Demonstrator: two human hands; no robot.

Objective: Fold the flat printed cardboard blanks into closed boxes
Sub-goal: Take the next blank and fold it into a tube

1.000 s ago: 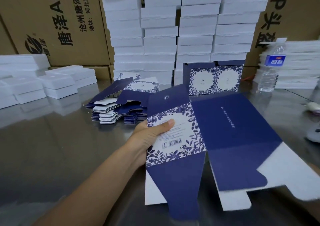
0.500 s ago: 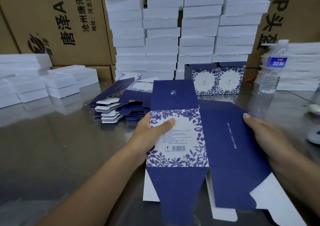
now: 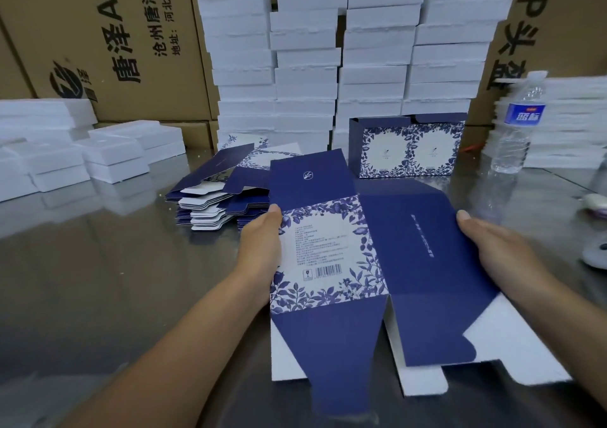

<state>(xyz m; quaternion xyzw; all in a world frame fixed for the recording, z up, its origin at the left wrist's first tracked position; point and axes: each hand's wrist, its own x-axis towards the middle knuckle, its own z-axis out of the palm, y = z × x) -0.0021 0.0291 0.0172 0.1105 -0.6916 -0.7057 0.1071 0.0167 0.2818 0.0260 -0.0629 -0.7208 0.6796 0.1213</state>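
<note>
Printed blank [image 3: 377, 257] between left hand [image 3: 261, 250], right hand [image 3: 496, 250]

Your left hand [image 3: 259, 253] and right hand [image 3: 502, 250] are bare. Bare forearms run in from 7 and 4 o'clock. Thumbnails are short.

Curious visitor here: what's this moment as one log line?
left hand grips blank at left edge | right hand grips right edge | not yet closed
</note>
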